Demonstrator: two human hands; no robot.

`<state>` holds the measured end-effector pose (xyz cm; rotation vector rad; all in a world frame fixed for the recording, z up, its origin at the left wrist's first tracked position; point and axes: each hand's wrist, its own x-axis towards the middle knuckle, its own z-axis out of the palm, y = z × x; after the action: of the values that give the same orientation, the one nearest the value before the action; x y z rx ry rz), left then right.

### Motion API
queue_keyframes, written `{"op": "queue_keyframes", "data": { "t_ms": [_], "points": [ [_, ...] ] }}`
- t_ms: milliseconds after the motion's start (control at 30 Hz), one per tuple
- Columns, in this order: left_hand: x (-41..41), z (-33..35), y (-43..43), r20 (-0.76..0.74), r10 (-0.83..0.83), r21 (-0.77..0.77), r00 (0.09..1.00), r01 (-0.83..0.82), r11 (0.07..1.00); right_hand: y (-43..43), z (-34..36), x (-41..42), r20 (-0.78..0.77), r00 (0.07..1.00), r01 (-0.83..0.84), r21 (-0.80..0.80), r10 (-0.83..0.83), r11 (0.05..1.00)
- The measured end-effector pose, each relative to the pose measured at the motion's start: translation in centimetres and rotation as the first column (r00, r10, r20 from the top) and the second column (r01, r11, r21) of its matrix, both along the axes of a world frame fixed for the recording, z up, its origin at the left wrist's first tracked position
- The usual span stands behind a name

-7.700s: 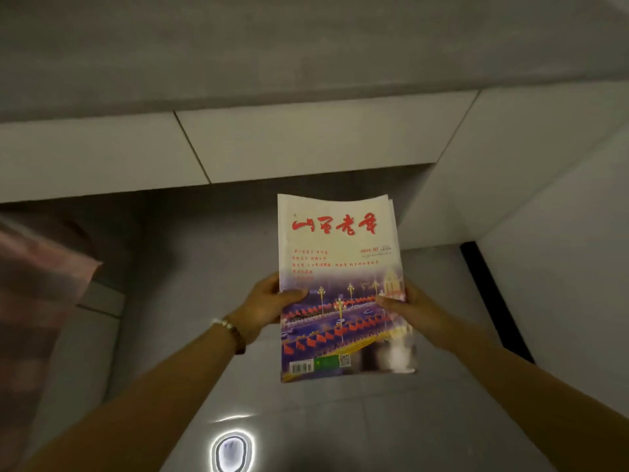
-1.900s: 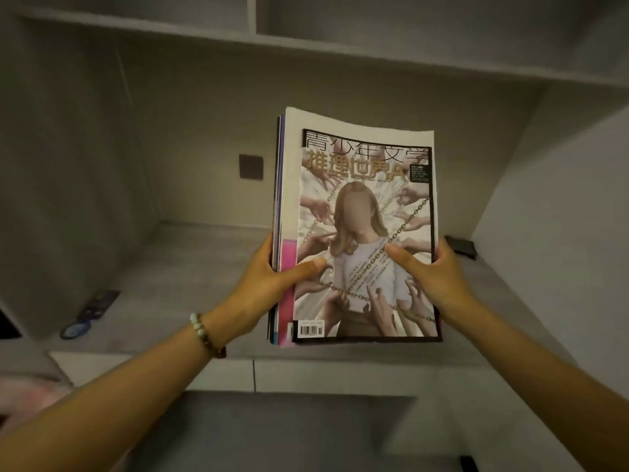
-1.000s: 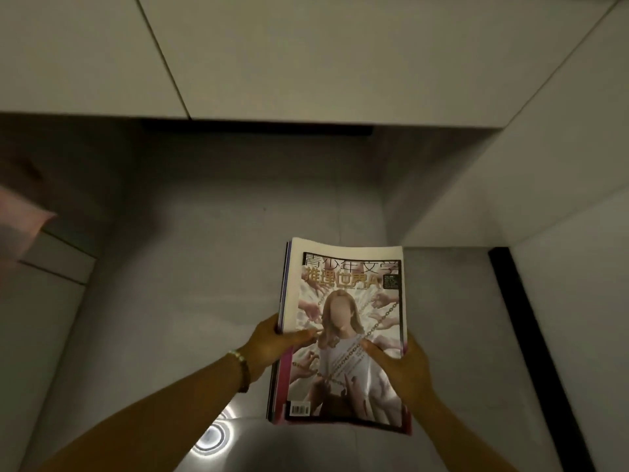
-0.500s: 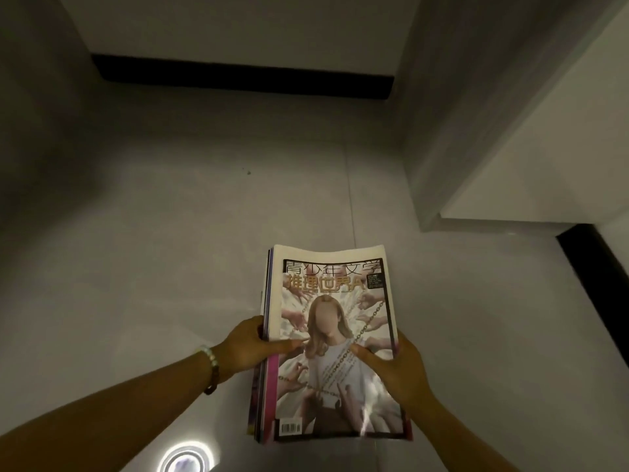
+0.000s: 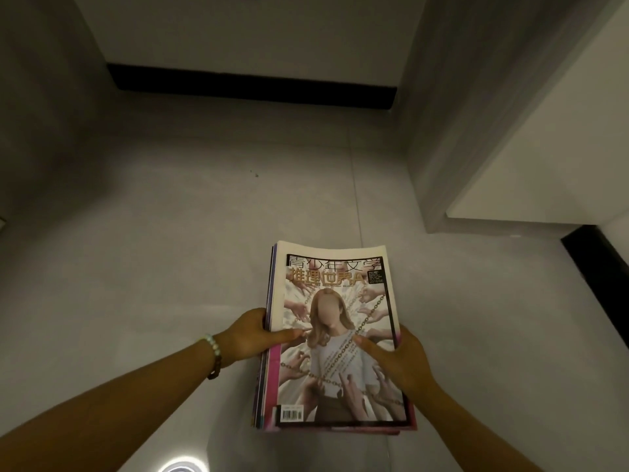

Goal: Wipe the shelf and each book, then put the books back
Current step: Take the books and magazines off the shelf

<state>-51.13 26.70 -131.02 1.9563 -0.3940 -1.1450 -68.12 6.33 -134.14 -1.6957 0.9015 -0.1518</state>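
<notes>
1. Left hand [image 5: 250,338], beaded bracelet [image 5: 214,356] at the wrist, grips the left edge of a stack of magazines [image 5: 335,386], thumb on the cover.
2. Right hand [image 5: 398,362] grips the right edge likewise.
3. The stack lies flat above a grey tiled floor [image 5: 170,233].
4. Black baseboard [image 5: 252,85] lines the far wall.

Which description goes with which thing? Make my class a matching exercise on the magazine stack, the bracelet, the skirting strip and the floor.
Things:
1 magazine stack
2 bracelet
3 skirting strip
4 floor

Descriptions:
A black, along the foot of the far wall
B beaded, on the left wrist
C grey and glossy
D gripped by the left hand and the right hand

Pairs: 1-D, 2-B, 3-A, 4-C
</notes>
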Motion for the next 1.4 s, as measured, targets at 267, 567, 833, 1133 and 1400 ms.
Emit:
{"op": "queue_keyframes", "data": {
  "t_ms": [267,567,833,1133,1400],
  "points": [
    [0.8,-0.2,0.5,0.101,-0.144,0.159,0.984,0.127,0.979,-0.3,0.6,0.0,-0.142,0.981,-0.145,-0.118,0.128,0.982],
    [1.6,0.1,0.5,0.272,-0.43,0.497,0.861,0.257,0.829,-1.0,1.1,1.1,-0.392,0.885,-0.332,-0.152,0.251,0.931],
    [-0.5,8.2,1.5,0.186,-0.103,0.413,0.977,0.018,0.911,-0.4,8.9,-0.3,-0.469,0.876,-0.08,0.091,0.114,0.993],
    [-0.4,39.6,-3.3,0.377,-0.105,0.155,0.92,0.05,0.987,-5.7,42.9,-2.1,-0.182,0.981,0.066,0.012,-0.062,0.998],
    [-2.2,68.5,-13.6,0.509,-0.12,-0.093,0.853,0.193,0.977,-13.9,72.1,-4.8,-0.041,0.999,-0.032,-0.135,0.027,0.99]
  ]
}}
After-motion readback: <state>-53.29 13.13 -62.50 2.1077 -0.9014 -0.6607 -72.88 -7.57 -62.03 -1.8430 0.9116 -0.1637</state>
